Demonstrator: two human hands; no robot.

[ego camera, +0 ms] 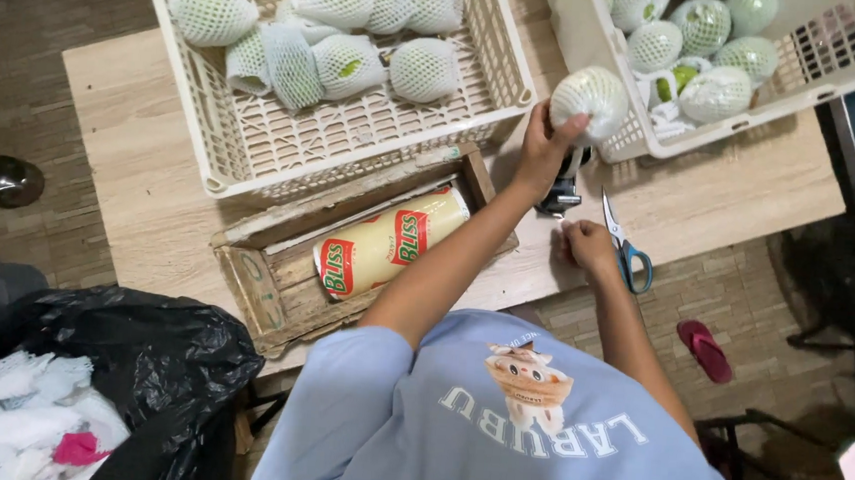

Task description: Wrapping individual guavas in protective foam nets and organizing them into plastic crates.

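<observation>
My left hand (542, 150) grips a round fruit wrapped in white foam net (590, 99), held just above the table between the two baskets. Below it stands a small black tool (561, 192), partly hidden by the hand. My right hand (585, 247) rests on the wooden table (731, 196) with its fingers curled, beside blue-handled scissors (626, 248). Whether it pinches anything, I cannot tell.
A cream plastic basket (253, 148) at the left and a white basket (841, 58) at the right hold several net-wrapped green fruits. A wooden box (264, 289) holds a yellow roll (387, 242). A black bag of white nets (139, 350) sits bottom left. A pink sandal (706, 350) lies on the floor.
</observation>
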